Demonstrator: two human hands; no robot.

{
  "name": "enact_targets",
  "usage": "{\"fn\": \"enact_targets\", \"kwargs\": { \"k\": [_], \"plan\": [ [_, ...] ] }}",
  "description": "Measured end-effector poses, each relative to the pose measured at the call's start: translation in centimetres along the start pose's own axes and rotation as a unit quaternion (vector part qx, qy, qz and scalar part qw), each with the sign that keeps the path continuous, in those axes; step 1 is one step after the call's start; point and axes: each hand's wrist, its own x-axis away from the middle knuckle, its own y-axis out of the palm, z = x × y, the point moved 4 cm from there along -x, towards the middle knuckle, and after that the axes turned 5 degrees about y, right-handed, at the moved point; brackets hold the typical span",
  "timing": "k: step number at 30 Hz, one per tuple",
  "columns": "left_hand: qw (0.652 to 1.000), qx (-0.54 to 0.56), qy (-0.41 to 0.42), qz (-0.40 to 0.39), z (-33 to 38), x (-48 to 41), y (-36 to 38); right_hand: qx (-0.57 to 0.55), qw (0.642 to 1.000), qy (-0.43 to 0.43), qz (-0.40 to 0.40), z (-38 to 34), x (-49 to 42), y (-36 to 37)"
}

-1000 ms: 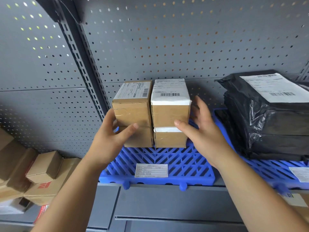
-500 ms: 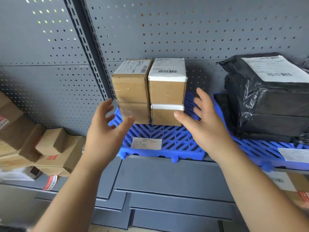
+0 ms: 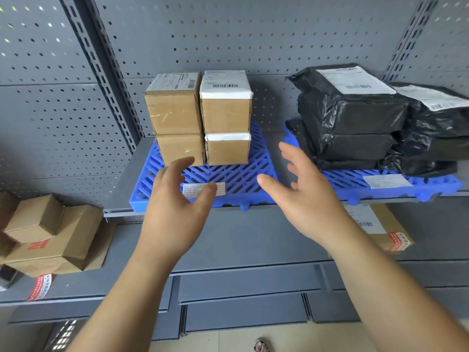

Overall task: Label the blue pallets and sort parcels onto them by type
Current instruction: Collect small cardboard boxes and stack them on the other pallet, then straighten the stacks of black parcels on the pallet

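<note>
Four brown cardboard parcels (image 3: 200, 118) stand two wide and two high on the far part of the left blue pallet (image 3: 253, 200), touching each other, with shipping slips on the upper two. A white label (image 3: 191, 192) lies on this pallet's near edge, partly hidden behind the left thumb. The left hand (image 3: 175, 212) and right hand (image 3: 307, 199) hover in front of the pallet, clear of the parcels, fingers spread and loosely bent, holding nothing.

Just to the right, a second blue pallet (image 3: 436, 186) carries a pile of black plastic mail bags (image 3: 355, 123) and bears its own label (image 3: 385, 180) near the front. Both pallets rest on a grey metal shelf (image 3: 121, 189) backed by a perforated panel (image 3: 228, 34). On a lower shelf at the left is a loose heap of cardboard boxes (image 3: 50, 237). Below the right pallet, another labelled box (image 3: 385, 227) shows in part.
</note>
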Motion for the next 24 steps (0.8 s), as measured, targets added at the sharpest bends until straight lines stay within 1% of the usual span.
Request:
{"fn": "enact_targets", "kwargs": {
  "k": [2, 4, 6, 10, 15, 22, 24],
  "plan": [
    [0.998, -0.042, 0.033, -0.014, 0.7, 0.7, 0.8, 0.066, 0.998, -0.008, 0.016, 0.5, 1.1, -0.7],
    [0.995, -0.068, 0.059, -0.031, 1.7, 1.3, 1.7, 0.126, 0.991, -0.033, 0.034, 0.9, 1.8, -1.6],
    [0.993, -0.079, 0.069, -0.052, 2.7, 1.7, 2.7, 0.147, 0.987, -0.044, 0.047, 1.3, 2.3, -2.6],
    [0.988, -0.101, 0.086, -0.073, 4.7, 1.9, 4.9, 0.156, 0.984, -0.050, 0.075, 2.8, 2.6, -5.4],
    [0.986, -0.113, 0.094, -0.077, 8.4, 1.9, 8.9, 0.156, 0.982, -0.049, 0.092, 5.4, 2.7, -10.8],
    [0.985, -0.129, 0.101, -0.044, 14.4, 2.6, 14.9, 0.135, 0.981, -0.065, 0.126, 9.3, 2.2, -20.0],
    [0.986, -0.126, 0.102, -0.029, 15.8, 2.9, 16.3, 0.131, 0.978, -0.074, 0.146, 10.0, 1.8, -22.5]
  ]
}}
